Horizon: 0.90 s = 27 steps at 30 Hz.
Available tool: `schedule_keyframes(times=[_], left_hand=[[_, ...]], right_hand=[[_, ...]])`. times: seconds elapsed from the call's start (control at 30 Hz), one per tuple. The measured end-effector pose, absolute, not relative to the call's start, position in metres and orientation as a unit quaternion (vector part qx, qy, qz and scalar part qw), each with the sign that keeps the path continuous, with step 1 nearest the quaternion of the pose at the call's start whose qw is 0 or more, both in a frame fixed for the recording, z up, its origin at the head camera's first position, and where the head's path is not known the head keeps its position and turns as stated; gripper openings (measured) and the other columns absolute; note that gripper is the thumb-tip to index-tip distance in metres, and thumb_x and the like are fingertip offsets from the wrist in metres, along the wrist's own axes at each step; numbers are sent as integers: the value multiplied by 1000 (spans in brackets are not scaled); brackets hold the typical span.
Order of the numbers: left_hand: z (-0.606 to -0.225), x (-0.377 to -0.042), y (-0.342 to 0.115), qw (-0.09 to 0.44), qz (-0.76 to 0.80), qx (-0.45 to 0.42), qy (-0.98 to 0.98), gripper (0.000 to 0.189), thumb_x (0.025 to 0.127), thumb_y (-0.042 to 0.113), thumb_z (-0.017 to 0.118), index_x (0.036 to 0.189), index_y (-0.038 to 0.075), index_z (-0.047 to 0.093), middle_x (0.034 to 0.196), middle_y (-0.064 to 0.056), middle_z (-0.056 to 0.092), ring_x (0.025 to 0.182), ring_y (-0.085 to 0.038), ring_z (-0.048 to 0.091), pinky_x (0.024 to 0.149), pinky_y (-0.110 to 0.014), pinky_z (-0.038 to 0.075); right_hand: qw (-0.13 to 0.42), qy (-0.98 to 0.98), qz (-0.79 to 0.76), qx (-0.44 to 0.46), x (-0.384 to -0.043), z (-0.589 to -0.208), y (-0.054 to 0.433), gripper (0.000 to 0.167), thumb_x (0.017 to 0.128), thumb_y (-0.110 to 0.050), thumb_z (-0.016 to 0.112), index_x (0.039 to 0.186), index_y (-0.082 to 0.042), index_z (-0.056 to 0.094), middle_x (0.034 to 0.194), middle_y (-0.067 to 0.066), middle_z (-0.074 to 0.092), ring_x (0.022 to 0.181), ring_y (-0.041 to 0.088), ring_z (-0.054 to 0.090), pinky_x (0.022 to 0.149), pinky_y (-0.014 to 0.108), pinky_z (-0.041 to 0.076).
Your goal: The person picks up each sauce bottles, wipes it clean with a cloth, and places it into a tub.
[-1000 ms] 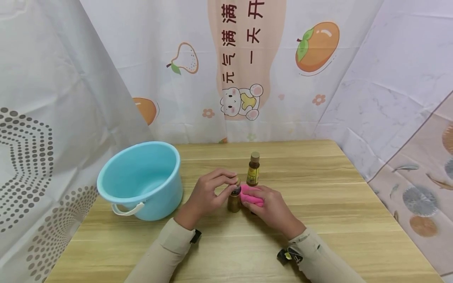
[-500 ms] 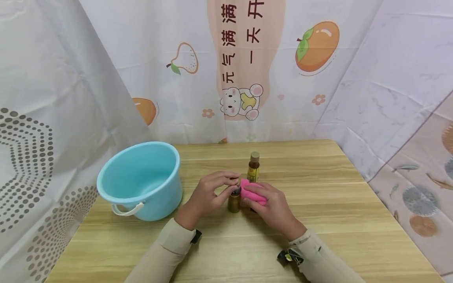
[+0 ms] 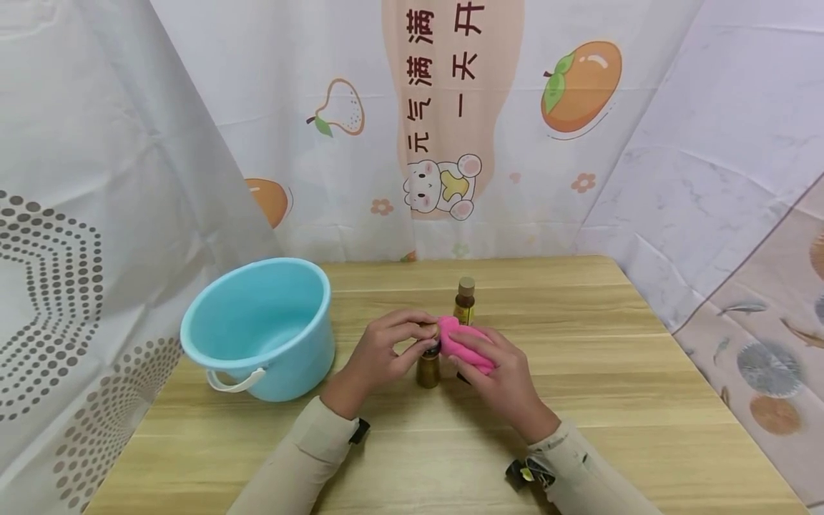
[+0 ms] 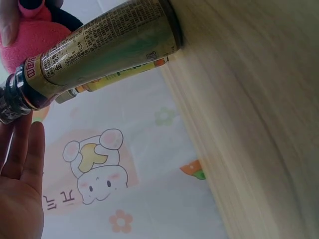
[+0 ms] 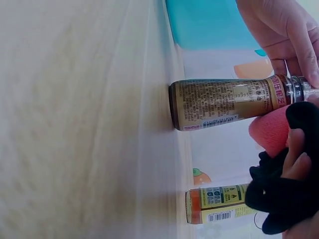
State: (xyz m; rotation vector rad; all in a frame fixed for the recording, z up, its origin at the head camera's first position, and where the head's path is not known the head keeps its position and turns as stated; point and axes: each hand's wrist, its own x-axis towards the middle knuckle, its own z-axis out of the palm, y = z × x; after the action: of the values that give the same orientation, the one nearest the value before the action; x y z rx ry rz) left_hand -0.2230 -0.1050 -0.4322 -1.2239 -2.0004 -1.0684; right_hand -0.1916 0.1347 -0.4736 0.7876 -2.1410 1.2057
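On the wood-grain table (image 3: 599, 343), 2 bottles stand upright. The person's left hand (image 3: 386, 349) pinches the capped top of the nearer one, a gold-labelled glass bottle (image 3: 428, 373), between thumb and fingers. The right hand (image 3: 508, 378) grasps a bunched pink-and-black cloth (image 3: 467, 346), its fingers curled round the fabric, with the pink part against that bottle's neck. Just beyond the cloth, and partly hidden by it, is the other, a yellow-labelled bottle (image 3: 465, 306) with a tan cap. Well to the left sits a light-blue bucket (image 3: 297, 365) with 1 white handle (image 3: 235, 381), in front of a fruit-printed curtain (image 3: 283, 114).
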Motion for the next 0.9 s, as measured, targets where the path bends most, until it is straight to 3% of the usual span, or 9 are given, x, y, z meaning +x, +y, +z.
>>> schedule_keyframes(times=[0.27, 0.9], left_hand=[[-436, -225, -105, 287, -405, -463, -734, 20, 84, 0, 83, 103, 4, 80, 112, -13, 74, 103, -23, 74, 90, -30, 62], [-437, -226, -103, 287, -413, -462, -731, 17, 84, 1, 84, 100, 5, 79, 113, -11, 74, 105, -21, 73, 91, -27, 61]], right_hand=[[292, -796, 439, 296, -189, -475, 134, 44, 84, -11, 87, 126, -20, 76, 127, 7, 69, 106, 21, 70, 84, 15, 59], [209, -832, 433, 278, -189, -475, 136, 41, 91, -24, 82, 131, -22, 73, 132, 5, 67, 109, 17, 69, 83, 27, 63]])
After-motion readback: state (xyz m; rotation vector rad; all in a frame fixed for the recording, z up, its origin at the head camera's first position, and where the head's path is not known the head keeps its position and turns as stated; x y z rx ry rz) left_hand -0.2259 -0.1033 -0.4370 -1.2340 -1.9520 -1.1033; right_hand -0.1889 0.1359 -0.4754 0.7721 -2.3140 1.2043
